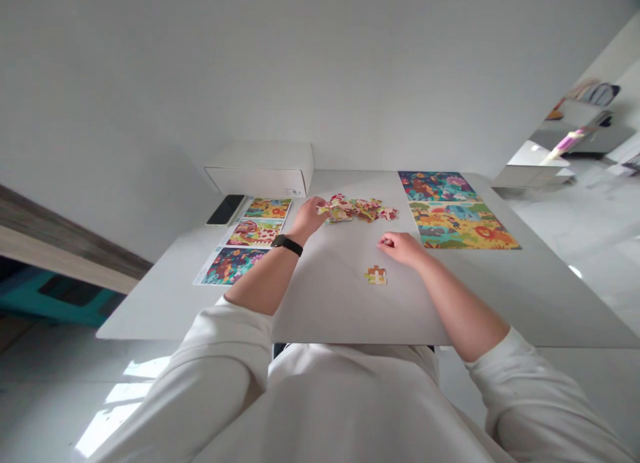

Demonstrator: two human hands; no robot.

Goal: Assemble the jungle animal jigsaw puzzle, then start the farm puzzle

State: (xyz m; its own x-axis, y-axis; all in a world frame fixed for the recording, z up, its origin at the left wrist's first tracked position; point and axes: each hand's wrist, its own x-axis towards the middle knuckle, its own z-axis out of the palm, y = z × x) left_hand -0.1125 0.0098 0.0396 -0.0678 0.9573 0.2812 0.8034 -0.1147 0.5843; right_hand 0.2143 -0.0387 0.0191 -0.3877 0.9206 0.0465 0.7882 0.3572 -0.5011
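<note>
At the left end of a heap of loose jigsaw puzzle pieces (367, 210), my left hand (309, 216) has its fingertips pinched on a puzzle piece (324, 210). The heap overlaps itself in red, green, cream and brown. My right hand (401, 247) hovers over or rests on the table to the right, fingers curled together; whether anything is inside them is hidden. Just below it, a small joined bit of puzzle (376, 275) in brown, yellow and green lies flat on the table.
A picture sheet (250, 234) with three scenes lies under my left forearm, beside a phone (226, 210). Behind stands a white box (260, 170) against the wall. Two finished-looking colourful pictures (450, 213) lie at the right of the white table (325, 303).
</note>
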